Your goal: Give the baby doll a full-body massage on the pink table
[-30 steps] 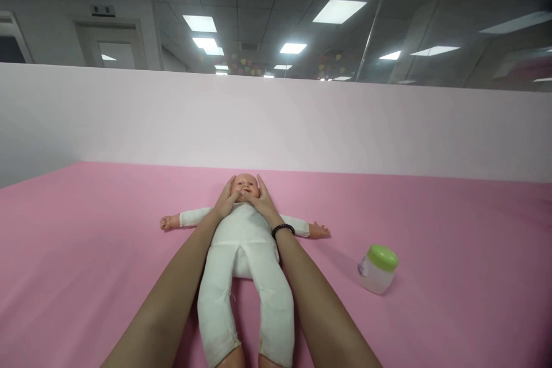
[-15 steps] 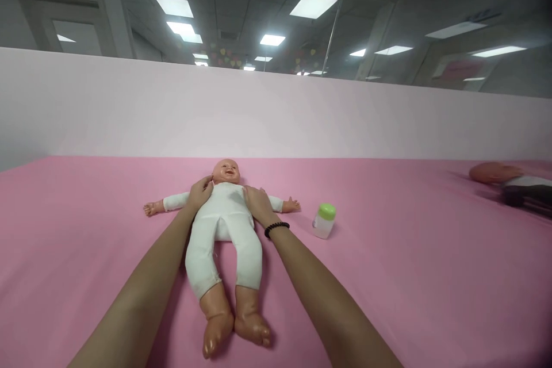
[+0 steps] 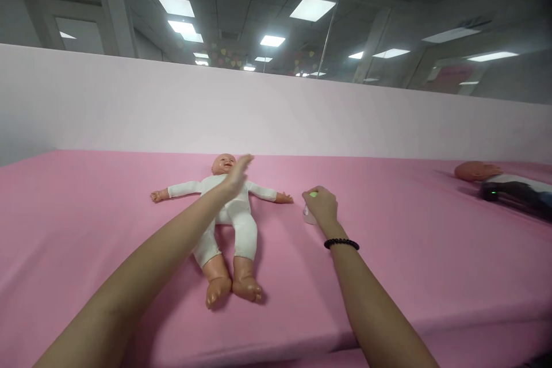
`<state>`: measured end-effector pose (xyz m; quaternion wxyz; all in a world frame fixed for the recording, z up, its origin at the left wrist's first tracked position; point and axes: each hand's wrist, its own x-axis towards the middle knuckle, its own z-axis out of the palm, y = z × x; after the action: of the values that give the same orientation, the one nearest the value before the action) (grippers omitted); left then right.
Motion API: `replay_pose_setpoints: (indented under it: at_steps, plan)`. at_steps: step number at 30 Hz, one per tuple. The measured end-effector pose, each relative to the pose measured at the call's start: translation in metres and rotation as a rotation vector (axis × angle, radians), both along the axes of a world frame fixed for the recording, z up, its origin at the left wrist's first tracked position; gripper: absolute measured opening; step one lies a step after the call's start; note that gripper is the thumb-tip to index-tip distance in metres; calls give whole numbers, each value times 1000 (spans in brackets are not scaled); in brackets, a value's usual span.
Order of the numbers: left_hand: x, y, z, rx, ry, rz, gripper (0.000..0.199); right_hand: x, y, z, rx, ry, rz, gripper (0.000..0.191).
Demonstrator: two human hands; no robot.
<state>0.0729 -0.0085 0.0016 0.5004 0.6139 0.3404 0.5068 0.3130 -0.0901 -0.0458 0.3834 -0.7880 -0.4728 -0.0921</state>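
Pink cloth covers the bench (image 3: pixel 431 282) across the near part of the view, and two bare forearms reach over it from the bottom edge. A black bead bracelet (image 3: pixel 341 244) circles the right wrist. The right hand (image 3: pixel 321 206) curls down over a green-lidded jar (image 3: pixel 309 214), pinching it from above and hiding most of it. The jar stands just beside the outstretched arm of a baby doll (image 3: pixel 233 224), which lies on its back in a white suit, bare feet nearest. The left hand (image 3: pixel 236 175) is flat, fingers pressed together, over the doll's chest; whether it touches, I cannot tell. Far right lies a second doll (image 3: pixel 474 171) in dark clothing, before a pale pink wall (image 3: pixel 276 115).
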Motion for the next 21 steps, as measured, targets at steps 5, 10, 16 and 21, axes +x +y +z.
replay_pose_setpoints:
  at_steps: [5, 10, 16, 21]
  plan:
    - [59, -68, -15, -551, -146, -349, 52, -41, -1, -4, -62, 53, 359, 12]
    - [54, -91, -15, -656, -310, -208, 50, -74, -7, 7, 113, 37, 561, 32]
    - [37, -82, -16, -655, -372, -279, 50, -73, -7, 4, -85, -106, 585, 22]
    - [19, -80, -23, -570, -277, -266, 61, -49, -8, -1, -139, -152, 326, 24]
